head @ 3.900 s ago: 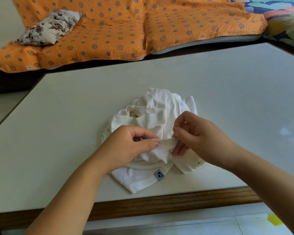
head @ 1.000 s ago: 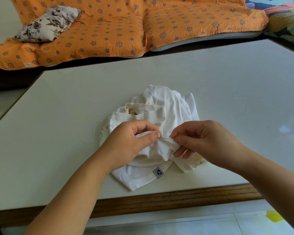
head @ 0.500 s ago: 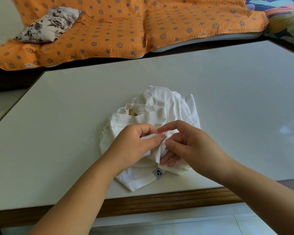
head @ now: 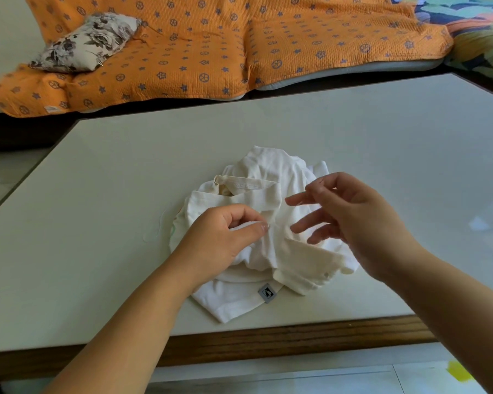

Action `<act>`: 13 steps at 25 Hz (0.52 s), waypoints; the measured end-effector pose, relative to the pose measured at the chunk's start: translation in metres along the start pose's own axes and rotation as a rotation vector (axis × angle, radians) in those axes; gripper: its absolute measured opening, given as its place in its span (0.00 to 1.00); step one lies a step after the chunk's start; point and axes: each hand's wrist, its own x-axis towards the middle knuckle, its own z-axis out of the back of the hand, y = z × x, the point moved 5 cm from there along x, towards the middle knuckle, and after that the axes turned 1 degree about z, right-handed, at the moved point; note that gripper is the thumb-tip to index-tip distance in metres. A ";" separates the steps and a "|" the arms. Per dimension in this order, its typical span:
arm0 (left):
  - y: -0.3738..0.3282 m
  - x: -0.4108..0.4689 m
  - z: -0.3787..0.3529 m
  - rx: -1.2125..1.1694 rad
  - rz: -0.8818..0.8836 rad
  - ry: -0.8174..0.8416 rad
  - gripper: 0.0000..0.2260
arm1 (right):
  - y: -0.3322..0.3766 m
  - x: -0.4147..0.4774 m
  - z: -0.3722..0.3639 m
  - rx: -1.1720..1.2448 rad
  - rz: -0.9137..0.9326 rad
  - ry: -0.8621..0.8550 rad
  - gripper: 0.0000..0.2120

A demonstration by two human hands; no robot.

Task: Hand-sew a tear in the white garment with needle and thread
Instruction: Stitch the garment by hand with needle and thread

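Note:
The crumpled white garment [head: 256, 194] lies on the table near its front edge, a small grey label [head: 266, 292] at its hem. My left hand [head: 219, 243] pinches a fold of the fabric between thumb and forefinger. My right hand [head: 350, 217] hovers just above the garment's right side. Its thumb and forefinger tips meet on what seems to be the needle, and the other fingers are spread. The needle itself is too thin to make out. A pale loose thread [head: 154, 234] curls on the table left of the garment.
The white table [head: 97, 194] has a wooden front edge [head: 268, 339]. Behind it lies an orange patterned blanket [head: 211, 46] with a floral pillow [head: 88, 41] at the left.
My right hand, which pinched at the fold beside my left thumb, has lifted up and to the right with fingers spread. My left hand keeps its pinch on the fabric.

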 end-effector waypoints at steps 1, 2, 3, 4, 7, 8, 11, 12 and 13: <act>0.000 0.000 0.001 -0.015 0.005 -0.001 0.04 | 0.000 0.002 0.002 0.157 -0.046 0.010 0.06; 0.001 0.001 0.002 -0.032 0.009 -0.002 0.04 | 0.000 0.004 0.003 0.280 -0.084 0.015 0.05; 0.001 0.001 0.002 -0.051 0.011 -0.004 0.04 | -0.001 0.005 0.005 0.357 -0.113 0.010 0.05; 0.002 0.002 0.003 -0.068 0.010 -0.006 0.04 | -0.002 0.006 0.006 0.405 -0.134 -0.004 0.06; 0.003 0.003 0.004 -0.092 -0.006 0.007 0.04 | -0.005 0.011 0.014 0.519 -0.168 -0.095 0.07; 0.003 0.003 0.004 -0.099 -0.010 0.011 0.04 | -0.007 0.013 0.018 0.557 -0.171 -0.136 0.06; 0.001 0.002 0.004 -0.112 -0.022 0.022 0.05 | -0.014 0.020 0.033 0.551 -0.156 -0.254 0.06; 0.001 0.002 0.005 -0.115 -0.023 0.025 0.06 | -0.017 0.022 0.038 0.501 -0.148 -0.295 0.06; 0.001 0.002 0.005 -0.114 -0.028 0.028 0.06 | -0.019 0.024 0.042 0.441 -0.138 -0.340 0.06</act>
